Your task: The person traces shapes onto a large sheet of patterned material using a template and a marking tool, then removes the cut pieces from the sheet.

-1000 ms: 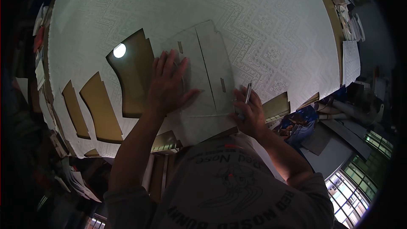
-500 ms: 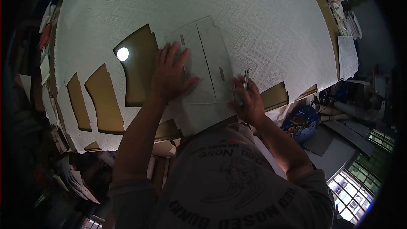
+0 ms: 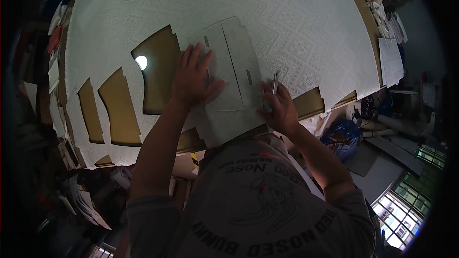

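Head view: pale template (image 3: 222,74) lies flat on white patterned fabric (image 3: 296,24), a dark line running down its length, one small slot either side of the line. Left hand (image 3: 192,79) rests palm down over the template's left edge, fingers loosely spread, gripping nothing. Right hand (image 3: 280,107) at the template's right edge, fingers closed around a slim metallic tool (image 3: 275,84); cannot tell whether its tip meets the fabric. Just left of the template, a large curved cut-out (image 3: 160,83) shows brown bench (image 3: 120,114) beneath; bright round spot (image 3: 142,62) at its left edge. Well right of the template, beyond the bench, blue bag (image 3: 345,133).
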### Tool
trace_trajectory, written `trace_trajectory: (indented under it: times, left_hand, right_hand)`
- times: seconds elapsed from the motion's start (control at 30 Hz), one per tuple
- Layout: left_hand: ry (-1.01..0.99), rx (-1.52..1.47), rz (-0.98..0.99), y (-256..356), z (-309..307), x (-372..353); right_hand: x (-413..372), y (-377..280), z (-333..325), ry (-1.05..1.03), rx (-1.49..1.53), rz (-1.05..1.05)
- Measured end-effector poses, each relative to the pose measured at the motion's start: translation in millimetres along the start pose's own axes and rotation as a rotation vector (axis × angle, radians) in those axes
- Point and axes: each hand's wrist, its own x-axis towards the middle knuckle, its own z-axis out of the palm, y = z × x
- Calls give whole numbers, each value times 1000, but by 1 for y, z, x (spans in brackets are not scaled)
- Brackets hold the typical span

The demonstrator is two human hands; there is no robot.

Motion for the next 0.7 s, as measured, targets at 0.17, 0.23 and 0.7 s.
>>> trace_trajectory:
  times: [0.17, 0.23, 0.7]
  left_hand:
    - [-7, -3, -2, 0, 0, -1]
    - [-6, 7, 2, 0, 0, 0]
    - [2, 8, 19, -2, 1, 0]
  right_hand:
    - [-2, 1, 4, 5, 39, 22]
    - [-3, 2, 6, 18, 28, 15]
    - [0, 2, 1, 28, 17, -15]
